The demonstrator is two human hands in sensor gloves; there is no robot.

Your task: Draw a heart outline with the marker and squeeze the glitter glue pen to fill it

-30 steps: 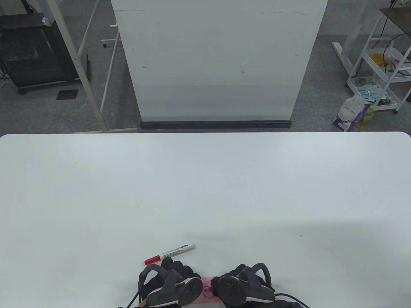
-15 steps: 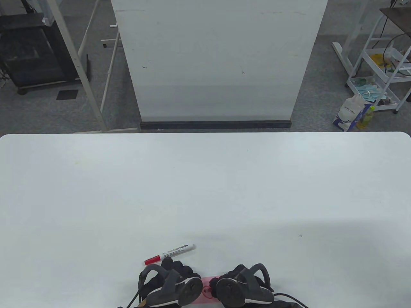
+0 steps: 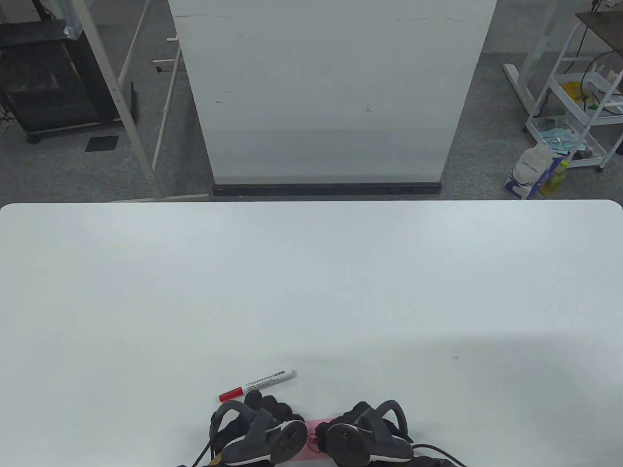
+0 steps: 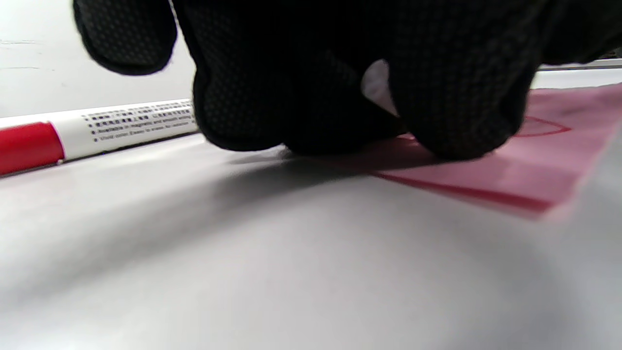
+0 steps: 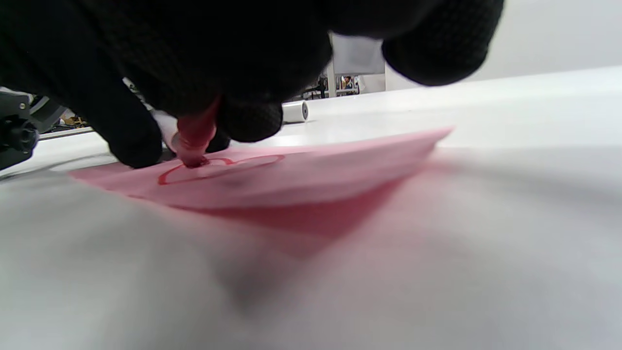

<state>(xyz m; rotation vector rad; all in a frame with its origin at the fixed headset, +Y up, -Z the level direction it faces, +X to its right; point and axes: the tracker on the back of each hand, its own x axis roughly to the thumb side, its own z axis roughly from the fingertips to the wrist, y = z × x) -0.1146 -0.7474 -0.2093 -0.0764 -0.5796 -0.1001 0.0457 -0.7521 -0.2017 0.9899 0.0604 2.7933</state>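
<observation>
A pink paper lies at the table's near edge between my two hands, with a red heart outline drawn on it. My right hand grips a glitter glue pen whose red tip touches the outline's left part. My left hand presses its fingertips on the paper's left edge and holds nothing. The marker, white with a red cap, lies on the table just behind the left hand, and no hand touches it. In the table view the trackers hide most of the paper.
The white table spreads wide beyond the hands. Past its far edge stands a white board, with a cart at the right on the floor.
My right hand has shifted slightly to the left over the paper. The left hand and the marker have not moved.
</observation>
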